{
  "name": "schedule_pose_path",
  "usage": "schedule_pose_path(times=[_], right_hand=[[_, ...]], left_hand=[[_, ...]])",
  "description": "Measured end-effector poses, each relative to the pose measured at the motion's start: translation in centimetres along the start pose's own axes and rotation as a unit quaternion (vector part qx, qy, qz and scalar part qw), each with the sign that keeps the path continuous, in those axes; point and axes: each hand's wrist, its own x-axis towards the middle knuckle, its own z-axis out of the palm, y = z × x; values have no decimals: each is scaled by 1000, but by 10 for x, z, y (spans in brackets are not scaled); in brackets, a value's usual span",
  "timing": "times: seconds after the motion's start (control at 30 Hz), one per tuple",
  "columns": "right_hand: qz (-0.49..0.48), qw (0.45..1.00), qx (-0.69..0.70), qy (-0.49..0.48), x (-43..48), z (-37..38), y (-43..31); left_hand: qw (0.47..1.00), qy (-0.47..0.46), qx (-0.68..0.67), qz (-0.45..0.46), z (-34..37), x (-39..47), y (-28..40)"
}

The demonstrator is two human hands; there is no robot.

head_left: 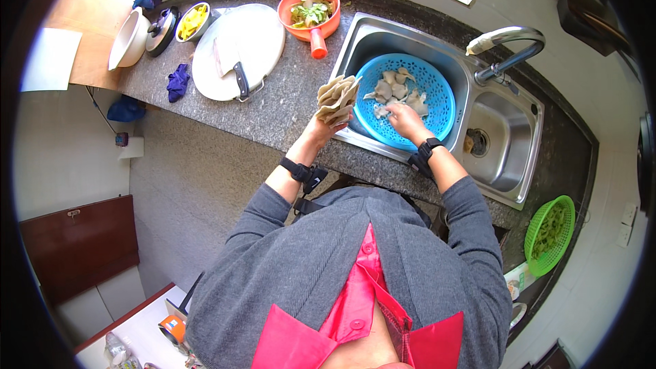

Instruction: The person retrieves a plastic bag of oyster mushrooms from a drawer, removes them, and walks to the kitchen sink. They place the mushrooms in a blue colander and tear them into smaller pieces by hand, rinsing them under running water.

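Note:
My left hand (321,130) holds a stack of pale oyster mushrooms (336,100) upright at the left edge of the sink. My right hand (407,122) reaches into a blue plastic colander (445,97), its fingertips at the loose oyster mushroom pieces (392,85) lying there; whether they grip a piece is not clear. The colander sits in the larger basin of a stainless steel sink (353,31). Left of the sink, a cleaver (241,79) with a black handle lies on a round white cutting board (266,25).
An orange-red handled pot (318,43) holds greens. Further left are a bowl of yellow pieces (192,21), a glass lid (161,31), a white basin (128,41) and a purple cloth (178,82). The faucet (517,36) arches over the smaller basin; a green basket (566,236) stands right.

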Motion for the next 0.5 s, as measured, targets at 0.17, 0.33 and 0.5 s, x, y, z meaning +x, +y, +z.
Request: schedule_pose_path(times=[0.17,0.33,0.5], right_hand=[[52,953,300,4,18,-27,-55],[34,908,414,48,25,-42,-86],[94,904,414,55,32,-43,-98]], left_hand=[[997,-21,-62,-35,11,0,3],[995,-24,-80,-63,17,7,4],[999,-11,-48,-16,34,5,6]])
